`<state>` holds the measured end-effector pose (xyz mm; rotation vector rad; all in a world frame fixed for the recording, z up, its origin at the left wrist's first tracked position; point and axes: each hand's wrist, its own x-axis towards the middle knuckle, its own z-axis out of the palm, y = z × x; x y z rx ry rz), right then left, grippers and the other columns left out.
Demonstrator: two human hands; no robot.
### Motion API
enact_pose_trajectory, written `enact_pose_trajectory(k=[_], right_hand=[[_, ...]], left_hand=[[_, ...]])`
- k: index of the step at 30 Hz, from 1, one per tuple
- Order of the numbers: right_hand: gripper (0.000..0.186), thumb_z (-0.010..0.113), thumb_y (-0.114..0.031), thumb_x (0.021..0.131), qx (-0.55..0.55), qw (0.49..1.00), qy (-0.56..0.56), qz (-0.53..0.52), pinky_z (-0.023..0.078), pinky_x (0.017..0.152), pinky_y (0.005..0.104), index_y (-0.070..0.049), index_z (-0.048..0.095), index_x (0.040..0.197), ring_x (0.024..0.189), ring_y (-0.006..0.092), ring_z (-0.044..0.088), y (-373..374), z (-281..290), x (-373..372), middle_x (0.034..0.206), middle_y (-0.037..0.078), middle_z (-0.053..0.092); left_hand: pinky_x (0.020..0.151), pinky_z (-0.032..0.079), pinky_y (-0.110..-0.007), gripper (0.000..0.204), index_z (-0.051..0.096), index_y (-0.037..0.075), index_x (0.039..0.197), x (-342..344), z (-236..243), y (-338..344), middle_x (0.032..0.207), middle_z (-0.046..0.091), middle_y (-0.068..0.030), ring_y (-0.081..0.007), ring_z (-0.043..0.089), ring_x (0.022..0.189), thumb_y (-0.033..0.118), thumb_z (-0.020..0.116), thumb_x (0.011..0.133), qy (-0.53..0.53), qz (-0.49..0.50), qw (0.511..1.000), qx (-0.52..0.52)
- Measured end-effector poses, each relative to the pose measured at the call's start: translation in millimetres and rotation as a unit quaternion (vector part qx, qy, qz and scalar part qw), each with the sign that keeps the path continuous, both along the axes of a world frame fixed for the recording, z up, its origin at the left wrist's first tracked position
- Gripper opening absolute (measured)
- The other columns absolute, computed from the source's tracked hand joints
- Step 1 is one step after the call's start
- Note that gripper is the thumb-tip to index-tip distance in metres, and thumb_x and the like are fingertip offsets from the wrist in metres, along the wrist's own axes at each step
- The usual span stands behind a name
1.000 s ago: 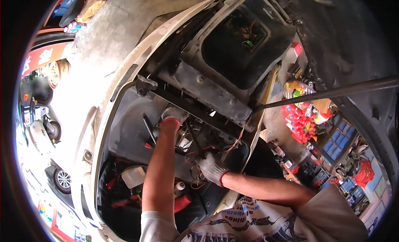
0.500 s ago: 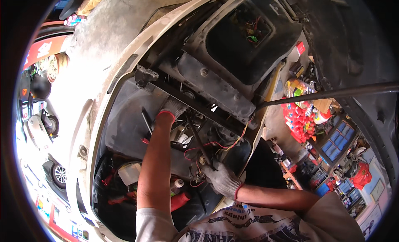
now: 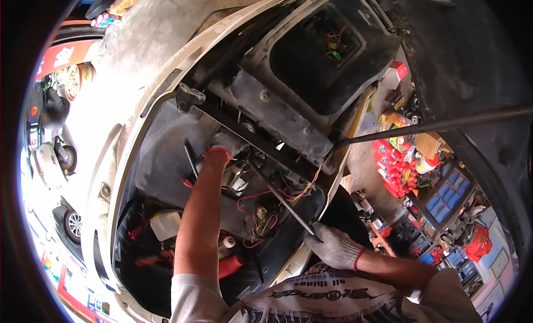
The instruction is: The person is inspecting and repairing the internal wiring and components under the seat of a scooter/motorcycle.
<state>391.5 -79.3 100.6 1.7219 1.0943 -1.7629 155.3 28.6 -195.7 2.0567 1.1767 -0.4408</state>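
In a grey knit glove with a red cuff, my left hand (image 3: 226, 144) reaches into an opening below a dark crossbar (image 3: 252, 141) of the vehicle bay; its fingers are hidden. My right hand (image 3: 335, 246), gloved alike, is closed around the near end of a long dark metal rod (image 3: 282, 198). The rod slants up and left, its far end by the opening near my left hand. Red and yellow loose wires (image 3: 256, 198) run beneath the rod to a wire bundle (image 3: 260, 220). A dark bar (image 3: 191, 159) leans behind my left wrist.
A white container (image 3: 166, 225), a small bottle (image 3: 227, 242) and a red bottle (image 3: 230, 265) lie in the lower bay around my left forearm. A long dark strut (image 3: 438, 126) crosses at right. Beyond the body edge stand red bottles (image 3: 391, 167) and workshop clutter.
My right hand has moved right and toward me, and the rod has swung right with more of its length showing. My left hand stays at the opening. The view has shifted slightly.
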Motion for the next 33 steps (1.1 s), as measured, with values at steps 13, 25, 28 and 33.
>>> enact_pose_trajectory(k=[13,25,28,33], right_hand=[[0.027,0.051,-0.028,0.092,-0.044,0.998,0.050,0.003,0.046,0.072,0.0532,-0.002,0.052,0.102,0.082,0.0465,0.060,-1,1,15,0.082,0.029,0.061],[0.023,0.055,-0.027,0.092,0.009,0.999,0.047,-0.004,0.046,0.070,0.0548,-0.006,0.050,0.100,0.084,0.0486,0.058,-10,-9,23,0.083,0.027,0.061],[0.023,0.055,-0.027,0.092,0.006,0.999,0.048,-0.019,0.046,0.069,0.0550,-0.006,0.049,0.098,0.084,0.0486,0.058,-4,-6,20,0.082,0.027,0.061],[0.022,0.056,-0.027,0.091,0.011,0.999,0.039,0.006,0.046,0.068,0.0547,-0.006,0.050,0.097,0.083,0.0483,0.059,-19,-6,24,0.082,0.025,0.062]], left_hand=[[0.094,0.045,-0.045,0.037,0.057,0.008,0.116,3,35,13,0.116,0.062,-0.0156,-0.0328,0.059,0.109,0.034,0.045,0.093,0.065,-0.080,0.995,0.018],[0.086,0.048,-0.044,0.042,0.061,0.010,0.101,-3,38,26,0.101,0.066,-0.0134,-0.0324,0.062,0.098,0.048,0.052,0.086,-0.027,-0.072,0.997,-0.014],[0.088,0.047,-0.043,0.042,0.060,0.010,0.102,4,60,39,0.101,0.065,-0.0131,-0.0325,0.062,0.100,0.047,0.055,0.084,0.036,-0.080,0.995,-0.047],[0.092,0.046,-0.043,0.045,0.058,0.011,0.111,0,53,23,0.110,0.064,-0.0132,-0.0330,0.060,0.105,0.047,0.054,0.085,0.035,-0.017,0.999,-0.024]])
